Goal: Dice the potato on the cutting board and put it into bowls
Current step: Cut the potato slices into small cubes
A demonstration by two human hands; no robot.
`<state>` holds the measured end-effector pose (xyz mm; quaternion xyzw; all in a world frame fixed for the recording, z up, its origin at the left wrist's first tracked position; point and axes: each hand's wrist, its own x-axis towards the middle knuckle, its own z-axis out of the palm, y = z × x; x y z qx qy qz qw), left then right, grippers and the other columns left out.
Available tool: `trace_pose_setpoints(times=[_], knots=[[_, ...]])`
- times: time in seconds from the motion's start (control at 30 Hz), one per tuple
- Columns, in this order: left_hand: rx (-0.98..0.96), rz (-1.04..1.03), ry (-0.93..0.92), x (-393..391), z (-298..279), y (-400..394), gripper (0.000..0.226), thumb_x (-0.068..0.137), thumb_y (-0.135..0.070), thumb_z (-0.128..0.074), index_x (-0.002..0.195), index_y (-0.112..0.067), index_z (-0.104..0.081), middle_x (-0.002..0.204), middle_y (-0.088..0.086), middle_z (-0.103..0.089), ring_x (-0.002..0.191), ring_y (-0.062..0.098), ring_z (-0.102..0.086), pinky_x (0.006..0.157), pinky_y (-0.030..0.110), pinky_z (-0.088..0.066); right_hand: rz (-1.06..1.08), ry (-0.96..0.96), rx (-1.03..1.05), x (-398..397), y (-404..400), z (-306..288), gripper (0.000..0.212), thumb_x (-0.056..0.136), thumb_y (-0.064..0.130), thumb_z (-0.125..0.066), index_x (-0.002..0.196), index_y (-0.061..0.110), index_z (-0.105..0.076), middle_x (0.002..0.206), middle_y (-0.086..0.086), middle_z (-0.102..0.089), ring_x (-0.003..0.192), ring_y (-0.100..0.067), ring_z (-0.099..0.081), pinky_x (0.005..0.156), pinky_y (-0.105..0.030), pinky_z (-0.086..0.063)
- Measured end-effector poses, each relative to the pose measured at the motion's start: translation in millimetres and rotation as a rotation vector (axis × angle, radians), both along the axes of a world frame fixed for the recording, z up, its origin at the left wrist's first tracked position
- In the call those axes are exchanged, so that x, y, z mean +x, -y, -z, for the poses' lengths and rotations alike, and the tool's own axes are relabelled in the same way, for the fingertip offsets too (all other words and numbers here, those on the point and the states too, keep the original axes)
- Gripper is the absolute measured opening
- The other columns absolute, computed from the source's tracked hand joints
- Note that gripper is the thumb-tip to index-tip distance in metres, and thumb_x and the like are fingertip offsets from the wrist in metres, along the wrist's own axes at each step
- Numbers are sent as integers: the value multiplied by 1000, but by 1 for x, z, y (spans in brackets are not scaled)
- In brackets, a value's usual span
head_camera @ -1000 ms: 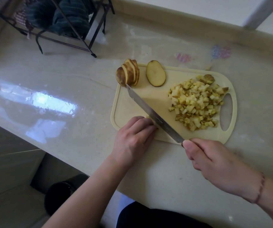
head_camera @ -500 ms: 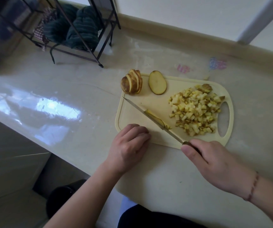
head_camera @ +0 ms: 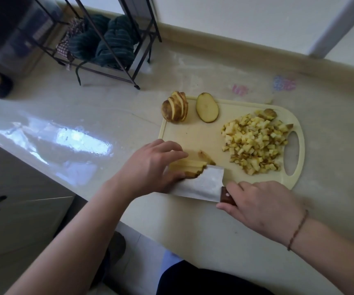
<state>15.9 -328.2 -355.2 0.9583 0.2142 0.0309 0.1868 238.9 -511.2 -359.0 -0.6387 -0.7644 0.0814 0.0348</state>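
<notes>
The left hand (head_camera: 150, 165) reaches in from the lower left with the forearm angled up across the surface (head_camera: 112, 116); its fingers lie fairly straight and spread over a fanned stack of potato slices (head_camera: 190, 166) at the near edge of the cutting board (head_camera: 184, 135), pressing them down, the thumb tucked against the side of the stack. The right hand (head_camera: 261, 206) comes in from the lower right, wrist bent slightly inward, a thin cord bracelet (head_camera: 297, 229) on it; its fingers are curled round the dark wooden handle of the knife (head_camera: 201, 185), whose broad blade lies tilted, flat side showing, touching the near end of the slices. On the board's right half, beside the handle hole, sits a heap of diced potato (head_camera: 255, 141); at the far left corner stands a sliced potato half (head_camera: 175, 110), its slices leaning together, and just beside it lies one flat oval slice (head_camera: 207, 107). A black wire rack (head_camera: 112, 60) holding dark cloths stands well behind.
</notes>
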Motion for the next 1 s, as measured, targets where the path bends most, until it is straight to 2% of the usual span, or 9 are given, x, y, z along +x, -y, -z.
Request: trace_pose_setpoints(times=[0.1,0.2,0.33,0.37,0.5,0.67,0.83,0.93,1.0], knots=[[-16,43,-22,-4,6,-4,51,91,-49,-61,125,-13,-72,117,5,-70,95,27,-65,80,41,-58,4,-13,32,-3,-5,5,53,91,58,-30,67,17,-53,46,1,-49,28,-20,-41,36,-22,-19],[-56,74,-26,-1,7,-7,43,91,-38,-73,123,-10,-72,115,7,-67,95,27,-65,80,41,-59,1,-17,37,-3,-6,8,53,91,57,-30,67,16,-54,47,1,-49,28,-21,-42,37,-22,-18],[-122,98,-85,12,8,-9,55,93,-53,-56,127,-12,-70,120,6,-66,101,24,-64,84,38,-58,2,-9,31,8,6,3,51,91,57,-31,68,17,-53,47,2,-49,29,-20,-42,36,-23,-19],[-139,115,-91,17,9,-9,55,93,-53,-57,127,-12,-70,120,6,-66,102,25,-64,85,38,-58,-1,-5,31,13,11,2,51,92,57,-30,69,17,-53,48,2,-49,30,-20,-43,36,-23,-20],[-177,152,-97,34,10,-8,45,86,-36,-80,121,-8,-72,116,10,-67,101,29,-64,86,38,-57,-21,-13,30,32,29,4,60,99,60,-20,70,18,-52,50,1,-50,32,-21,-46,33,-26,-26],[-74,205,-64,39,14,-10,44,82,-34,-83,117,-9,-72,111,11,-68,93,31,-64,78,44,-58,-33,-32,45,44,47,-1,66,100,61,-13,69,20,-54,51,0,-53,33,-23,-49,32,-29,-29],[3,261,-61,43,14,-14,60,79,-36,-86,129,-11,-63,121,10,-62,98,28,-62,78,42,-57,-19,-22,41,73,89,-7,64,98,63,-25,71,18,-62,56,-1,-56,37,-28,-54,32,-34,-38],[-15,253,-73,46,12,-14,75,82,-39,-81,147,-15,-51,136,8,-52,100,24,-61,75,34,-57,112,-59,14,92,114,-9,60,94,67,-31,85,19,-64,61,-3,-62,41,-29,-59,34,-39,-47],[-39,241,-87,47,12,-14,72,82,-39,-83,144,-16,-55,136,7,-51,93,22,-63,69,35,-57,228,-122,-26,101,128,-12,52,93,71,-30,94,26,-57,64,-2,-66,46,-28,-63,39,-39,-52]])
